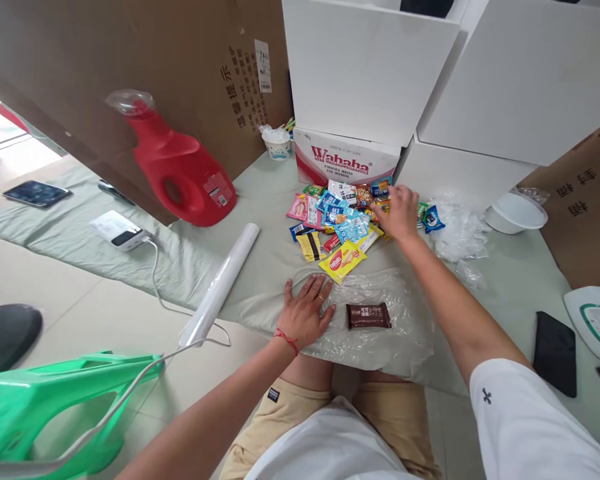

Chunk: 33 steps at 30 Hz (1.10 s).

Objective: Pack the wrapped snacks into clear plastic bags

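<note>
My left hand (pixel 307 312) lies flat with its fingers spread, on the left edge of a clear plastic bag (pixel 410 320). On that bag rests a brown snack packet (pixel 369 316), just right of the hand. Farther back, my right hand (pixel 397 212) reaches down over the right side of a pile of small wrapped snacks (pixel 353 228). Its fingers are bent at the packets; whether they pinch one I cannot make out. A yellow snack packet (pixel 343 261) lies at the front of the pile, and a blue packet (pixel 433 219) sits right of my right hand.
A Wahaha carton (pixel 347 157) stands behind the pile under white boxes (pixel 370 67). Leftward are a red jug (pixel 180 167), a plastic film roll (pixel 223 283) and a corded white device (pixel 120 229). Rightward are crumpled plastic bags (pixel 457 230), a white bowl (pixel 516 213) and a black phone (pixel 555 353).
</note>
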Available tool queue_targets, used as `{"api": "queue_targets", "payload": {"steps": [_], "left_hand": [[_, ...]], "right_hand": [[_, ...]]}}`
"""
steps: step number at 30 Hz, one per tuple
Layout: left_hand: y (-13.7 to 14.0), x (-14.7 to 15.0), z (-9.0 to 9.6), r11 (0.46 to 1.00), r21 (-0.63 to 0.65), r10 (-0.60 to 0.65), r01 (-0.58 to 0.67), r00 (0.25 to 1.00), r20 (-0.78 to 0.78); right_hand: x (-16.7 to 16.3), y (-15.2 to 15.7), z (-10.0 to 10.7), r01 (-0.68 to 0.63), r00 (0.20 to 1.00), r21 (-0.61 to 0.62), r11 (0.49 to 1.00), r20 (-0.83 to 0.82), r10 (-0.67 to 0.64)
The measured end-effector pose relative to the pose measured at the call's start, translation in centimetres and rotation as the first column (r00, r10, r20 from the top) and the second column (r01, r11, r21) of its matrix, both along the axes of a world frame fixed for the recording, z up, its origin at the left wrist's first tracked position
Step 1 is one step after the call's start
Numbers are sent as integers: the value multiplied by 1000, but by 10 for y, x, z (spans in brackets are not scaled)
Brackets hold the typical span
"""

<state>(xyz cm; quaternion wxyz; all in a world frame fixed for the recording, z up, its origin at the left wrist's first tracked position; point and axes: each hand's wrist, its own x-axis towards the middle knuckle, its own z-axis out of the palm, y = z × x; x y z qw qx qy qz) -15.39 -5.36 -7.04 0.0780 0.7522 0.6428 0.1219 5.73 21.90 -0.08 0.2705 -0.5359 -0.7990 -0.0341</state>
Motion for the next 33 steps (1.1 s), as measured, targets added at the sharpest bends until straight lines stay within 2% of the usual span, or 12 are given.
{"api": "queue_targets", "payload": {"steps": [1,2,4,5,7,12,15,18,21,27,31,33], "left_hand": [[0,0,0,1000,-3,0,0,1000,-2],[0,0,0,1000,-5,1,-1,1000,-4],[0,0,1,1000,-9,6,-6,1000,-11],[0,0,1,1000,-9,8,-8,1000,-13],[0,0,2,1000,-8,10,-10,1000,-11],[0,0,2,1000,4,7,-7,1000,4],[-1,0,2,1000,7,11,-11,1000,12],[-1,0,1,1000,16,15,-15,1000,15],[-1,0,1,1000,20,13,-13,1000,13],[-1,0,3,1000,8,15,-15,1000,22],[-1,0,3,1000,1,15,-15,999,31],[-1,0,3,1000,3,12,-12,999,31]], "right_hand": [[-16,-10,0,-153,986,4,988,74,152],[-33,-20,-2,-322,933,-42,946,154,325],[-59,-37,-9,-536,784,-181,825,257,565],[-66,-43,-13,-580,724,-244,777,283,629],[-68,-47,-20,-585,680,-318,747,309,664],[-18,-22,-23,-421,818,-251,872,311,485],[4,-9,-20,-362,871,-229,904,262,415],[0,-9,-15,-312,908,-214,926,220,357],[-23,-23,-10,-220,943,-166,961,216,253],[-65,-50,-9,-41,894,-404,914,394,214],[-65,-44,-13,165,929,-341,925,368,-30],[-65,-35,-14,223,933,-333,916,344,-103]]}}
